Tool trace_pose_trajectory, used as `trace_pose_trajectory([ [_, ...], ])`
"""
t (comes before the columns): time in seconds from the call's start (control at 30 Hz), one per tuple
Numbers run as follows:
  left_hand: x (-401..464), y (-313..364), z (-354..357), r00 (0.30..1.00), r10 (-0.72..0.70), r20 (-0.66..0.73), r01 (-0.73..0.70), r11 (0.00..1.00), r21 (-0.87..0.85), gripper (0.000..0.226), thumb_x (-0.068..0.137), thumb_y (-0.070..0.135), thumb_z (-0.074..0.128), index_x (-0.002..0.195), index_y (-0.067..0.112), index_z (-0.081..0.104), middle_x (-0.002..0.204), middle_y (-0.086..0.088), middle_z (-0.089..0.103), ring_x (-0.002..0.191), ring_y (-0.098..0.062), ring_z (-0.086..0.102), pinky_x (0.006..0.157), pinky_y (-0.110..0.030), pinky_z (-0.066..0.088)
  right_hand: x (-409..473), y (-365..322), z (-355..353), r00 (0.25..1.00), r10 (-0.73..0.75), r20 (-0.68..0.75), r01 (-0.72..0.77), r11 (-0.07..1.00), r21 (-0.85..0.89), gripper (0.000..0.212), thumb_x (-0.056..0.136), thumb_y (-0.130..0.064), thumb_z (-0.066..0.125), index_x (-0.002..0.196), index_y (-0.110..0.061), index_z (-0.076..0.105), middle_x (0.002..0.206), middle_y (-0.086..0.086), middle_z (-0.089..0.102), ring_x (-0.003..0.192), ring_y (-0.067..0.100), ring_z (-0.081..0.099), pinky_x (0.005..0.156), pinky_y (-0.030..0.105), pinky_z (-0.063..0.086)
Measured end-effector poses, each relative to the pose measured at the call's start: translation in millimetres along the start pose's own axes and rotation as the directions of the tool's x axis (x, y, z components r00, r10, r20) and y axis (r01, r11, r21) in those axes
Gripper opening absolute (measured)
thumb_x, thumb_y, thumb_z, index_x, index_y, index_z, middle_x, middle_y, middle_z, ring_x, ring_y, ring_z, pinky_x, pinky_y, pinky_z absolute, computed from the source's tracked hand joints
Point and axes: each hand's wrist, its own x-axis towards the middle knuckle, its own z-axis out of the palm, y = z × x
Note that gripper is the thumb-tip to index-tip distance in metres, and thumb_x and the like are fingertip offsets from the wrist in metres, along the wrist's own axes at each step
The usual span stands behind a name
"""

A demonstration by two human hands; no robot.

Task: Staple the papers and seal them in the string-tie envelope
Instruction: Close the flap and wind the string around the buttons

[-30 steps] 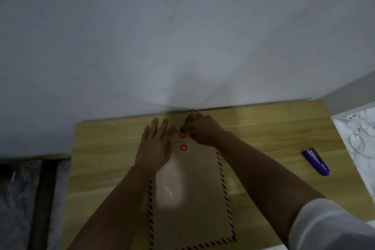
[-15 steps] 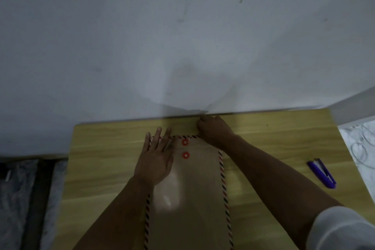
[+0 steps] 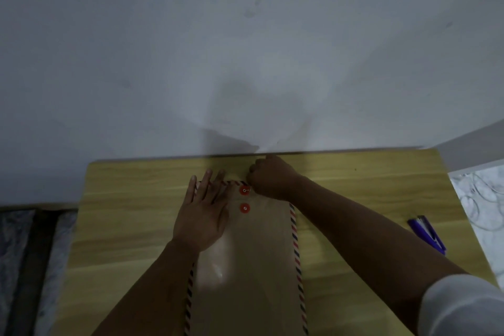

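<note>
A brown string-tie envelope with a red-and-blue striped border lies lengthwise on the wooden table, flap end away from me. Two red button discs sit near its far end, the upper disc above the lower disc. My left hand presses flat on the envelope's upper left, fingers straight. My right hand is curled at the far right corner beside the upper disc and pinches the thin white string that runs from that disc. No papers show.
A purple stapler lies on the table at the right. A white wall rises directly behind the table's far edge. A marbled surface with wire loops adjoins the table on the right. Dark floor shows at the left.
My right hand has moved from the upper disc out toward the far right, then back close beside the disc. The left hand stays pressed flat on the envelope. The camera tilted upward.
</note>
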Motion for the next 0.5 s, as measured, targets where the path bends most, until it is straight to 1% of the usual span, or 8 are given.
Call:
trace_pose_trajectory([
  [0.07,1,-1,1,1.0,0.006,-0.017,-0.006,1.0,-0.005,0.058,0.099,0.037,0.041,0.155,0.022,0.041,0.168,-0.007,0.024,0.157,-0.035,0.014,0.123,-0.062,0.019,4,-1,8,0.998,-0.004,-0.068,0.003,1.0,-0.008,0.008,0.078,-0.021,0.072,0.072,-0.016,0.068,0.072,0.002,0.067,0.065,0.024,0.065,0.061,0.029,0.037],
  [0.1,1,-2,1,1.0,0.01,-0.026,-0.01,1.0,-0.006,0.057,0.1,0.037,0.041,0.155,0.022,0.041,0.168,-0.008,0.025,0.157,-0.035,0.014,0.123,-0.062,0.019,6,-2,10,0.996,0.004,-0.087,-0.005,1.0,-0.006,0.009,0.081,-0.023,0.069,0.076,-0.016,0.069,0.075,0.003,0.069,0.068,0.025,0.065,0.063,0.03,0.041],
  [0.17,1,-4,2,0.999,0.013,-0.036,-0.013,1.0,-0.008,0.057,0.1,0.036,0.042,0.155,0.021,0.041,0.168,-0.008,0.024,0.157,-0.034,0.014,0.123,-0.062,0.019,9,-1,12,0.994,0.04,-0.098,-0.037,0.999,0.029,0.019,0.09,-0.029,0.06,0.09,-0.013,0.069,0.089,0.007,0.071,0.081,0.028,0.066,0.071,0.035,0.045],
  [0.23,1,-5,2,0.999,0.008,-0.033,-0.008,1.0,-0.01,0.058,0.1,0.036,0.044,0.156,0.022,0.039,0.169,-0.007,0.023,0.158,-0.033,0.013,0.124,-0.061,0.017,9,3,11,0.989,0.117,-0.092,-0.104,0.986,0.134,0.03,0.094,-0.038,0.054,0.103,-0.012,0.066,0.102,0.009,0.068,0.094,0.029,0.065,0.081,0.039,0.044],
  [0.3,1,-4,1,1.0,0.005,-0.025,-0.005,1.0,-0.015,0.06,0.099,0.036,0.045,0.157,0.023,0.037,0.169,-0.007,0.023,0.158,-0.032,0.011,0.124,-0.061,0.017,4,5,7,0.976,0.183,-0.117,-0.141,0.942,0.304,0.03,0.091,-0.042,0.057,0.101,-0.014,0.063,0.103,0.008,0.064,0.095,0.028,0.063,0.079,0.037,0.041],
  [0.37,1,-4,1,1.0,0.0,-0.011,0.0,1.0,-0.012,0.061,0.099,0.036,0.045,0.158,0.023,0.035,0.169,-0.006,0.022,0.158,-0.032,0.009,0.124,-0.06,0.016,-1,5,6,0.963,0.242,-0.122,-0.154,0.859,0.488,0.026,0.086,-0.04,0.064,0.092,-0.014,0.062,0.097,0.005,0.062,0.088,0.024,0.06,0.071,0.033,0.039],
  [0.43,1,-4,1,1.0,-0.008,-0.004,0.008,1.0,-0.015,0.062,0.099,0.036,0.044,0.159,0.024,0.033,0.17,-0.005,0.021,0.158,-0.031,0.008,0.125,-0.059,0.015,-8,3,6,0.949,0.308,-0.067,-0.189,0.724,0.664,0.024,0.082,-0.036,0.07,0.088,-0.015,0.062,0.09,0.001,0.063,0.082,0.02,0.058,0.068,0.033,0.045],
  [0.5,1,-4,1,1.0,-0.013,0.009,0.013,1.0,-0.019,0.061,0.1,0.037,0.042,0.159,0.025,0.031,0.17,-0.005,0.02,0.159,-0.031,0.008,0.125,-0.059,0.014,-13,2,6,0.93,0.368,-0.016,-0.221,0.593,0.774,0.02,0.079,-0.032,0.073,0.082,-0.016,0.061,0.078,-0.004,0.062,0.072,0.014,0.056,0.065,0.032,0.047],
])
